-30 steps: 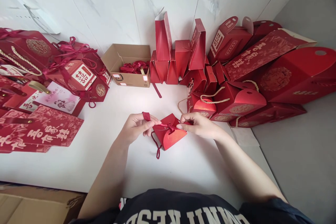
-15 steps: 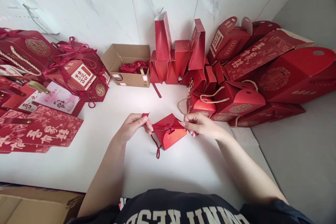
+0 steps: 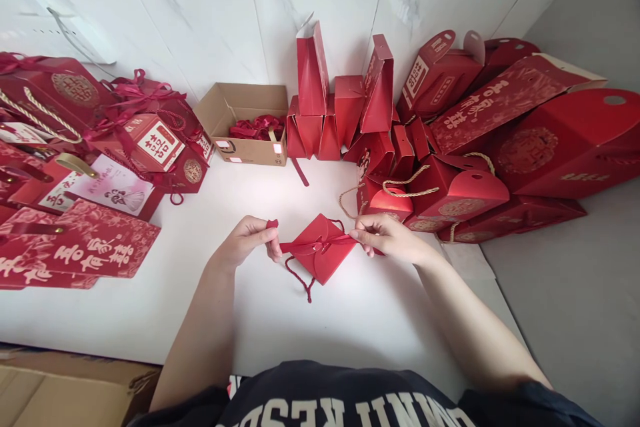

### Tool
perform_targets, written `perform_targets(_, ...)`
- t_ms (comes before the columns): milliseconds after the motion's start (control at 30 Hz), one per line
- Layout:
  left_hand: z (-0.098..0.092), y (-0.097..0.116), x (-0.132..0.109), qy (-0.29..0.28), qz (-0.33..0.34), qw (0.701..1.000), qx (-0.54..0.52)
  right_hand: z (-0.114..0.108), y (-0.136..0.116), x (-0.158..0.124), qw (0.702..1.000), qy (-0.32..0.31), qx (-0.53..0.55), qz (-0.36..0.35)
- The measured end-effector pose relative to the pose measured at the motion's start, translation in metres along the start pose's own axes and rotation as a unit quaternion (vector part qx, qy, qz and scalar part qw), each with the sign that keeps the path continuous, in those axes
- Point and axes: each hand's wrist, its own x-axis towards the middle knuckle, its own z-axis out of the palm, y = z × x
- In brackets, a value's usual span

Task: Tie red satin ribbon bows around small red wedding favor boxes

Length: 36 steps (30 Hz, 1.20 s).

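Observation:
A small red gift box [image 3: 320, 255] lies on the white table [image 3: 210, 293] in front of me, with a red ribbon [image 3: 300, 246] stretched across its top. My left hand [image 3: 247, 240] pinches the ribbon's left end, just left of the box. My right hand [image 3: 385, 238] pinches the ribbon's right end at the box's right corner. Between the two hands the ribbon runs taut. A red cord [image 3: 300, 278] hangs from the box's near edge onto the table.
A brown cardboard box [image 3: 240, 121] holding red ribbons stands at the back. Folded red boxes [image 3: 345, 107] lean on the wall beside it. Larger red gift bags [image 3: 500, 147] pile at the right and more red bags [image 3: 85, 180] at the left.
My hands have moved apart, pulling the ribbon tight across the box. The box has tipped a little and shifted slightly away from me.

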Motion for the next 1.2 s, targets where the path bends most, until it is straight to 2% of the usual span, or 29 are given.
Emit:
perform_targets(67, -0.005, -0.002, 0.000, 0.003, 0.028, 1.000, -0.010, -0.003, -0.001, 0.001, 1.000, -0.013, 0.017, 0.000)
perform_targets(133, -0.010, -0.003, 0.001, 0.038, 0.049, 0.998, -0.031, -0.005, -0.005, 0.001, 0.999, -0.028, 0.016, -0.004)
perform_targets(233, -0.012, 0.000, 0.005, 0.166, 0.023, 0.986, 0.021, -0.003, -0.012, 0.000, 0.999, -0.052, -0.013, 0.003)
perform_targets(300, -0.008, 0.004, 0.009, 0.257, 0.007, 0.959, 0.120, 0.001, -0.016, -0.001, 0.998, -0.043, -0.035, 0.020)
perform_targets(333, -0.003, 0.007, 0.010, 0.276, 0.007, 0.946, 0.169, 0.003, -0.018, -0.001, 0.998, -0.033, -0.050, 0.028)
perform_targets(400, 0.008, 0.012, 0.013, 0.238, 0.007, 0.942, 0.235, 0.008, -0.022, -0.001, 0.995, -0.011, -0.098, 0.034)
perform_targets(500, 0.029, 0.020, 0.016, 0.104, -0.019, 0.959, 0.261, 0.013, -0.028, 0.000, 0.987, 0.000, -0.161, 0.015)
perform_targets(567, 0.039, 0.023, 0.018, 0.045, -0.050, 0.961, 0.269, 0.014, -0.031, 0.001, 0.981, 0.005, -0.193, 0.002)
perform_targets(767, 0.047, 0.022, 0.017, -0.026, -0.078, 0.960, 0.267, 0.017, -0.035, 0.004, 0.959, 0.051, -0.277, -0.020)
perform_targets(867, 0.047, 0.022, 0.015, -0.024, -0.073, 0.972, 0.221, 0.021, -0.033, 0.005, 0.967, 0.036, -0.252, -0.019)
perform_targets(967, 0.047, 0.024, 0.012, 0.019, -0.077, 0.979, 0.186, 0.024, -0.029, 0.006, 0.975, 0.027, -0.221, -0.020)
perform_targets(1200, 0.043, 0.015, 0.014, 0.066, -0.113, 0.975, 0.179, 0.017, -0.016, 0.010, 0.990, -0.024, -0.136, -0.023)
